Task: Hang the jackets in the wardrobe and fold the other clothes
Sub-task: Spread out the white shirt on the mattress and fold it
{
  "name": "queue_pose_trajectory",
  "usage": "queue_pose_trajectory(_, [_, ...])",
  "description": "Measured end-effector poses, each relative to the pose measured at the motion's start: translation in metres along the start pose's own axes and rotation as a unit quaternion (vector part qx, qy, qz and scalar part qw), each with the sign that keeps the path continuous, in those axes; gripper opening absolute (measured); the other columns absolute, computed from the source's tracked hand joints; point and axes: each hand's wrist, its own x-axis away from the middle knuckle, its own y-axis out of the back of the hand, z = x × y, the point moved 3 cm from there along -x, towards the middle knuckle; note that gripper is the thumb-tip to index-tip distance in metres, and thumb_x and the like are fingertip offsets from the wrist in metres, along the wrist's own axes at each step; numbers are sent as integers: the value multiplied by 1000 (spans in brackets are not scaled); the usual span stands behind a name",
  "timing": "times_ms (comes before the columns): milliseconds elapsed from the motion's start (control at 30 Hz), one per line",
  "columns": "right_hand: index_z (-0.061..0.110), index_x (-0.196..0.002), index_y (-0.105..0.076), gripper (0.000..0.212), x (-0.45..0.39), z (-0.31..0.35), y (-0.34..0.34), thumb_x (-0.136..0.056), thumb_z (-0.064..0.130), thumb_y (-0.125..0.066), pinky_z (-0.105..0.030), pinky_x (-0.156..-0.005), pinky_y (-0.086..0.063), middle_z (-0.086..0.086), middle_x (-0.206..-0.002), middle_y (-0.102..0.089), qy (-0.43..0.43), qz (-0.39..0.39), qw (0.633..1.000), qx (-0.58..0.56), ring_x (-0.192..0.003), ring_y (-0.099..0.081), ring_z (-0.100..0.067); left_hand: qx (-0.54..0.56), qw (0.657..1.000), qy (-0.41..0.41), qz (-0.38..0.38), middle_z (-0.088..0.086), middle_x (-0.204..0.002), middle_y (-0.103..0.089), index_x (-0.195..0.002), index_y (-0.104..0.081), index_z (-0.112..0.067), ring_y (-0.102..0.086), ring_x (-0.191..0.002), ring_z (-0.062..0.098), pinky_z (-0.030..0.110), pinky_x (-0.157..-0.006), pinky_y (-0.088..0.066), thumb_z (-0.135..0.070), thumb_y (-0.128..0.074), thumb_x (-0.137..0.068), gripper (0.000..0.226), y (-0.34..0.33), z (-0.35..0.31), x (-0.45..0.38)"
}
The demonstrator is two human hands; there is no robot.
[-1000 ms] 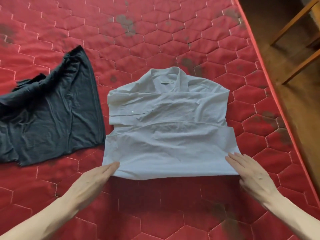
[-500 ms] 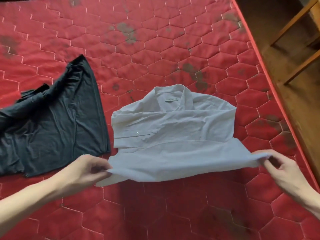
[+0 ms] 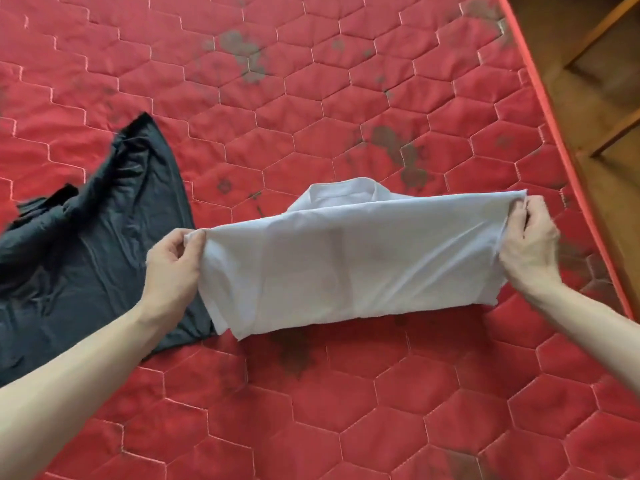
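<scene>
Shirt is hanging mid-fold above the mattress — left hand & right hand each pinching a hem corner. Risk, imo: uneven pull is skewing the fold — or it's dragging onto the black garment beside it.

Red quilted mattress, stitched in hexagons, marked with dark stains.

Crumpled black garment spread flat at the left side; white collared shirt just beside it at the centre, collar end resting on the quilting, lower half lifted and doubled back. Piped mattress edge along the right, wooden floor past it.
</scene>
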Motion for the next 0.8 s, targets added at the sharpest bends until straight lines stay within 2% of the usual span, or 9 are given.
queue_pose_trajectory(133, [11,-89,-43,32,-35,-6,-34,-111,32,-33,-43,-63,-31,-6,-70,-50,-17,32,998,57,-70,-49,-35,-6,1000,10,-20,-17,-64,-52,-85,-65,-7,-46,-58,-4,12,-54,-40,-37,-57,-102,36,-25,9,-32])
queue_pose_trajectory(200, [12,-90,-43,32,-50,-14,-50,-111,33,-32,-43,-66,-31,-12,-73,-53,-27,50,994,98,-73,-50,-37,-5,1000,18,-11,-12,-66,-48,-81,-56,0,-43,-61,2,21,-57,-39,-37,-57,-101,42,-35,16,-51])
queue_pose_trajectory(333, [16,-93,-47,34,-71,-30,-77,-111,40,-31,-43,-72,-34,-15,-84,-57,-53,71,984,153,-80,-49,-36,-34,999,22,3,-11,-63,-38,-69,-43,-4,-34,-59,6,23,-53,-31,-33,-57,-98,43,-53,20,-86])
queue_pose_trajectory(433, [10,-97,-57,39,-81,-32,-88,-110,41,-37,-41,-77,-37,-18,-95,-65,-61,83,988,119,-90,-55,-38,-42,998,33,-37,-3,-67,-37,-70,-41,-7,-33,-60,8,30,-58,-32,-27,-54,-99,38,-62,17,-99])
queue_pose_trajectory(533, [12,-119,-65,35,-82,-26,-89,-109,32,-39,-42,-93,-40,-16,-121,-67,-45,43,993,99,-115,-58,-38,-80,983,23,-164,0,-98,-60,-102,-54,-19,-54,-87,13,37,-84,-45,-26,-48,-97,11,-68,5,-87])
queue_pose_trajectory(600, [14,-137,-61,37,-70,-13,-87,-109,25,-38,-43,-108,-37,-14,-136,-60,11,-9,994,106,-128,-52,-33,-120,968,-91,-199,8,-118,-57,-123,-53,-11,-54,-107,22,38,-95,-43,-20,-46,-96,29,-77,-11,-66])
queue_pose_trajectory(667, [8,-142,-58,39,-47,9,-93,-110,15,-39,-43,-112,-37,-16,-141,-59,125,-19,988,84,-132,-52,-33,-148,950,-242,-127,10,-122,-57,-129,-54,-7,-54,-114,23,36,-100,-43,-15,-50,-100,31,-100,-25,-32])
queue_pose_trajectory(733, [-1,-142,-57,38,-15,26,-110,-108,5,-41,-48,-116,-39,-21,-145,-57,236,43,969,63,-137,-52,-37,-178,923,-342,6,11,-132,-60,-134,-58,-6,-56,-123,29,39,-106,-43,-13,-52,-100,35,-133,-26,8])
queue_pose_trajectory(800, [-3,-146,-54,42,21,39,-132,-107,7,-42,-54,-118,-38,-24,-152,-51,314,128,938,69,-143,-48,-40,-263,869,-402,115,15,-150,-54,-144,-56,-5,-50,-139,36,49,-115,-39,-18,-50,-101,45,-169,-14,44])
